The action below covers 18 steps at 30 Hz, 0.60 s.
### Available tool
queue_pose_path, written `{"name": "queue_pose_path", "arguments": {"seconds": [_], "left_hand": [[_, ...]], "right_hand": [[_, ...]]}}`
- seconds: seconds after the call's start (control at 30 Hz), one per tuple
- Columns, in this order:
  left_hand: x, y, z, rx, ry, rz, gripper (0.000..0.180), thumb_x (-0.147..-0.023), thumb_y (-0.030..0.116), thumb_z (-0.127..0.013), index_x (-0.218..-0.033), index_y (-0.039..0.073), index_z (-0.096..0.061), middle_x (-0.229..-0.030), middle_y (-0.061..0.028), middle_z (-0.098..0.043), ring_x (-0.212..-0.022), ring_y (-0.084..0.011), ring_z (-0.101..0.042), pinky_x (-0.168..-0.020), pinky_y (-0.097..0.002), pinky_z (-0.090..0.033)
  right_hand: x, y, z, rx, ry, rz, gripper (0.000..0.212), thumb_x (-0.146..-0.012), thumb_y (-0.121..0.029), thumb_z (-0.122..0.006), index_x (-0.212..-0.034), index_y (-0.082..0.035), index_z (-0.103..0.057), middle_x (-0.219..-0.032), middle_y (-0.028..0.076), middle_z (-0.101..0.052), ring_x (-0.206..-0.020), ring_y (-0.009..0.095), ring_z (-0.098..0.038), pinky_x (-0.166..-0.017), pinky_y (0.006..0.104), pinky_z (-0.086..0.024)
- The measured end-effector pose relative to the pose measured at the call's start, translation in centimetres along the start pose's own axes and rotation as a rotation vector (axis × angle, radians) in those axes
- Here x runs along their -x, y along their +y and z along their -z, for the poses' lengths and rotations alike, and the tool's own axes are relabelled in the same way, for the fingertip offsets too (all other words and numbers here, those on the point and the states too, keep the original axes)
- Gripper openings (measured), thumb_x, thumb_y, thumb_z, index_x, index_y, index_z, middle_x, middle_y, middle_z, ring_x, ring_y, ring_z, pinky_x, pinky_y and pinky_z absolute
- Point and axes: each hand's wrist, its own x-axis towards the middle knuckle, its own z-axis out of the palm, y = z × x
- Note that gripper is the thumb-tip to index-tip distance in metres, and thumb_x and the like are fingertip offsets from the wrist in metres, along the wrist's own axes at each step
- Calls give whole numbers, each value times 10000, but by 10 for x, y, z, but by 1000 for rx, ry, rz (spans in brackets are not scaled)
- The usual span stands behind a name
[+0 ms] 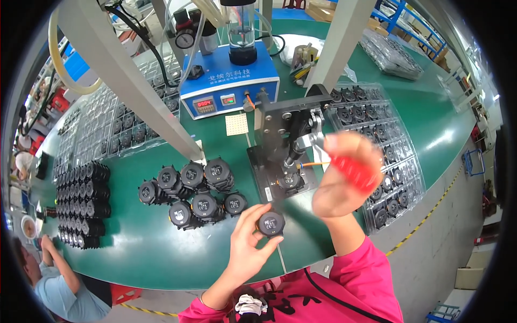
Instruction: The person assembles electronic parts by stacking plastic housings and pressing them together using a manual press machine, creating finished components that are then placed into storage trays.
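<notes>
Between the fingers and thumb of my left hand (249,243) is a round black watch case (271,224), back side up, just in front of the clamp fixture. My right hand (335,189), smeared by motion, is wrapped round the red handle (355,173) of the black toggle clamp fixture (285,126). Under the clamp's plunger another dark round watch case (291,182) sits on the fixture's base plate (264,171). Stacks of similar watch cases (203,205) stand to the left of my left hand.
Behind the fixture stands a blue tester box (229,81) with small displays. Clear plastic trays (396,156) of watch cases lie at the right, more trays (126,132) at the left. A dense block of stacked cases (81,204) is farther left, near a seated person (67,290). A grey post (142,81) slants across the table.
</notes>
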Motion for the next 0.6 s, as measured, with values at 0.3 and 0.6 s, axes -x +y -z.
{"name": "queue_pose_path", "arguments": {"seconds": [0.3,0.6], "left_hand": [[-18,-5,8,-454,85,-207,599,-776,3,-730,-1324,-3,-489,-1335,-168,-431,-1142,-298,-554,-937,-356,-505],[-47,-15,1,-915,96,-364,653,-827,44,-693,-1385,-59,-371,-1313,-243,-411,-1164,-406,-469,-960,-433,-425]], "right_hand": [[37,-32,10,194,50,-610,166,-934,-17,-468,-1067,25,-558,-1092,135,-615,-1002,224,-588,-946,362,-410],[90,-20,16,269,-266,-985,302,-762,43,-672,-1003,-41,-509,-1170,195,-560,-1287,401,-422,-1051,483,-323]]}}
